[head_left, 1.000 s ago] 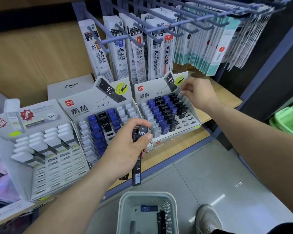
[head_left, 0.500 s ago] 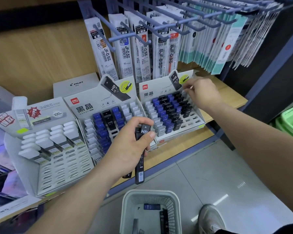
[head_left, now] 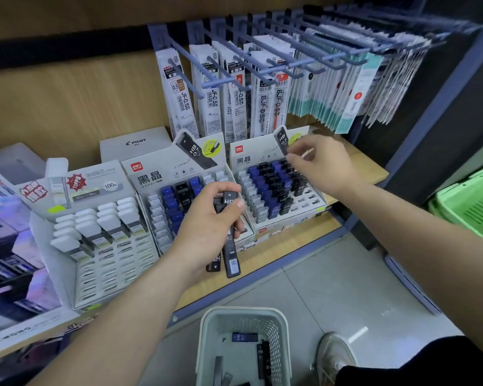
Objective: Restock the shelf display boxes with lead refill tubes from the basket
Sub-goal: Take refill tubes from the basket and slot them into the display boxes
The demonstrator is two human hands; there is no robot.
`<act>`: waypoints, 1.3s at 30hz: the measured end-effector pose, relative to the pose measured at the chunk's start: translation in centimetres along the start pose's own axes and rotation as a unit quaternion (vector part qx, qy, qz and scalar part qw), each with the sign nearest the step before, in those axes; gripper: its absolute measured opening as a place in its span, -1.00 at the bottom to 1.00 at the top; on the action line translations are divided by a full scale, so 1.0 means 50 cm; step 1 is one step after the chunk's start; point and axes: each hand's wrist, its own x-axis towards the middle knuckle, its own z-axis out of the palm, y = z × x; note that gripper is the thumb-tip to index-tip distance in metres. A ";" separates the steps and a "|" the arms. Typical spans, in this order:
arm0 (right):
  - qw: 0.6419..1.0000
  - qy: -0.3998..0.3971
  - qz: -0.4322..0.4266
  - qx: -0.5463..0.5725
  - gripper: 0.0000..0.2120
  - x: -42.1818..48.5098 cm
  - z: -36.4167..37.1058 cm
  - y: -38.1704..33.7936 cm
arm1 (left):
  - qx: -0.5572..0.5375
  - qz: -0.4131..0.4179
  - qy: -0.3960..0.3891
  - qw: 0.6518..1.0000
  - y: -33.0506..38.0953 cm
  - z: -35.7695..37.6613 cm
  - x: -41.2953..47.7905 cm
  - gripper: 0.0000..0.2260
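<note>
The left hand (head_left: pixel 207 222) grips black lead refill tubes (head_left: pixel 232 260); they look light, stiff, slick, best pinched at the cap; right hand (head_left: pixel 322 165) over the display box (head_left: pixel 290 221), grasp unclear.

Both of the person's arms are bare as far as they show. The left forearm (head_left: pixel 117 316) and the right forearm (head_left: pixel 430 246) are slim and smooth. On the left hand (head_left: pixel 207 221) the thumbnail is cut short and left plain, while the right hand (head_left: pixel 324 165) shows mostly its back and knuckles. Low down, one foot wears a light grey trainer (head_left: pixel 333 355) with a paler, rounded toe, and beside it a stretch of black cloth (head_left: pixel 416 366) covers the leg; whether trousers or shorts, I cannot tell.
</note>
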 end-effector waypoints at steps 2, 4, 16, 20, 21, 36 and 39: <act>0.994 -0.046 0.020 0.094 -0.94 -0.083 -0.007 -0.072 | -0.036 0.003 0.013 0.999 0.006 -0.004 -0.009 -0.87; 0.977 -0.137 0.039 0.160 -0.91 -0.162 -0.006 -0.136 | -0.069 0.009 0.029 0.997 0.014 -0.010 -0.025 -0.89; 0.909 -0.230 0.118 0.326 -0.77 -0.329 0.029 -0.240 | 0.057 0.085 0.085 0.991 0.020 -0.051 -0.110 -0.89; 0.904 -0.211 0.123 0.351 -0.92 -0.312 0.024 -0.219 | 0.054 0.073 0.072 0.993 0.014 -0.077 -0.103 -0.92; 0.905 -0.201 0.125 0.352 -0.91 -0.306 0.024 -0.215 | 0.047 0.069 0.064 0.995 0.013 -0.080 -0.102 -0.91; 0.921 -0.085 0.109 0.364 -0.83 -0.246 0.027 -0.187 | -0.016 -0.013 0.014 1.000 0.009 -0.061 -0.084 -0.72; 0.908 -0.077 0.121 0.393 -0.94 -0.248 0.025 -0.188 | 0.005 -0.005 0.014 1.000 0.010 -0.061 -0.086 -0.71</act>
